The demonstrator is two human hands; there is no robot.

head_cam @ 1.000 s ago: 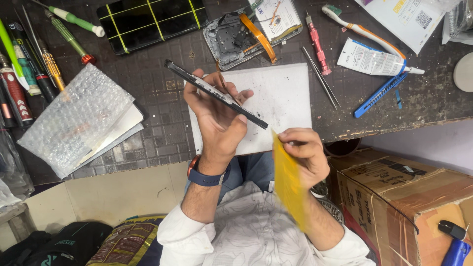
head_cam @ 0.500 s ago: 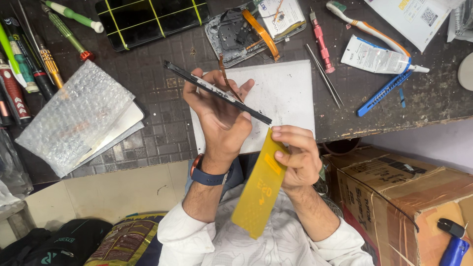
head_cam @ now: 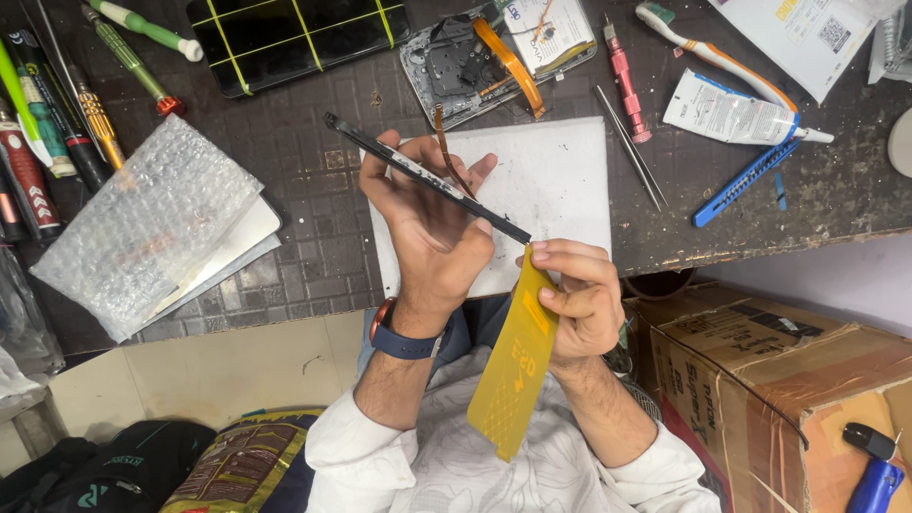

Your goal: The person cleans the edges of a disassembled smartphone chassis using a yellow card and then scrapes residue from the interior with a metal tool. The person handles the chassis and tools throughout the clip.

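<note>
A dark, scuffed workbench stands beside a cardboard box under even light.

On the workbench: one white mat, one toothbrush, one glue tube, one blue cutter and one bubble-wrap sheet. Two hands hold one thin black panel and one yellow film strip. One cardboard box sits below.
</note>
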